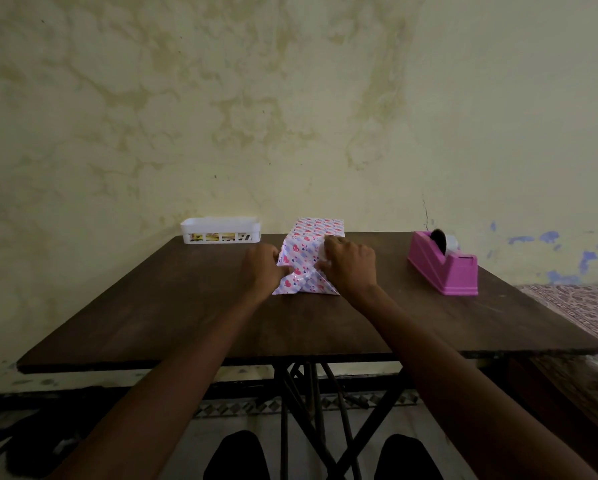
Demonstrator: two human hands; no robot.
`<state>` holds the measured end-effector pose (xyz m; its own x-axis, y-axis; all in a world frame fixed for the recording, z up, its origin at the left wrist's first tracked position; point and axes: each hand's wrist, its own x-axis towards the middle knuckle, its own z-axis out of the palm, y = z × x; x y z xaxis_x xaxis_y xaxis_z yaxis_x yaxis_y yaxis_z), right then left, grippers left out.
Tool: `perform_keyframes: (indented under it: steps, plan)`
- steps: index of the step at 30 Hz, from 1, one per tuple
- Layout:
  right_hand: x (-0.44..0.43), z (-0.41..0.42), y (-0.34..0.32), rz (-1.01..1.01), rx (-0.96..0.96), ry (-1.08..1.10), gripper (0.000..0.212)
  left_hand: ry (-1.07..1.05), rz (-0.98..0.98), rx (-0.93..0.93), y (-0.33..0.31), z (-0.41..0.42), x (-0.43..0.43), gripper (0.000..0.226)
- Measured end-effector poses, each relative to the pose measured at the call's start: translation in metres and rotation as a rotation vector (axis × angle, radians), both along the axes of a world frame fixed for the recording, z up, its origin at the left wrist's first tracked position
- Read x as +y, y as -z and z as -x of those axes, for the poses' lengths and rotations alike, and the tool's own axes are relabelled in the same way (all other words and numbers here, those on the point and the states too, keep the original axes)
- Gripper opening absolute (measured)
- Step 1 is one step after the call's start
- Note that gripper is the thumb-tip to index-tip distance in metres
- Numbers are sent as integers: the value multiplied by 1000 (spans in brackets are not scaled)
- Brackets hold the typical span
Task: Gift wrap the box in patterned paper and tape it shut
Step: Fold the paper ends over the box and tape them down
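A box (316, 230) covered in white paper with pink and blue hearts lies lengthwise on the dark wooden table (186, 323), its near end facing me. My left hand (261, 268) presses the paper flap at the left of that near end. Fingers curled, my right hand (349, 265) pinches the paper at the right of the same end. A folded paper flap (304, 284) spreads flat on the table between my hands. The pink tape dispenser (443, 263) stands to the right, apart from both hands.
A white slotted plastic basket (220, 230) with a few items inside sits at the table's back left. A stained wall runs right behind the table. A patterned cloth surface (581, 306) lies beyond the right edge.
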<state>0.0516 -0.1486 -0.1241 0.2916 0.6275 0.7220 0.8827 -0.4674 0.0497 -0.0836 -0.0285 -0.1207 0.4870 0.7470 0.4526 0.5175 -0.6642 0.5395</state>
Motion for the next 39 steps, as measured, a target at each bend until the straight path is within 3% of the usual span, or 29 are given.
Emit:
perform_keyframes:
  steps: [11,15,20,39]
  plan:
    - [3,-1,2,-4,-14,-10,31,-73,-40,-47,2,-10,-4,40]
    - [4,-2,2,4,-6,-4,31,-141,-105,-24,-3,-17,-7,28]
    - [4,-1,2,10,-9,3,32,-28,-11,-2,0,-17,1,40]
    - [2,4,2,32,5,36,36,-190,-59,-162,22,-30,-16,19]
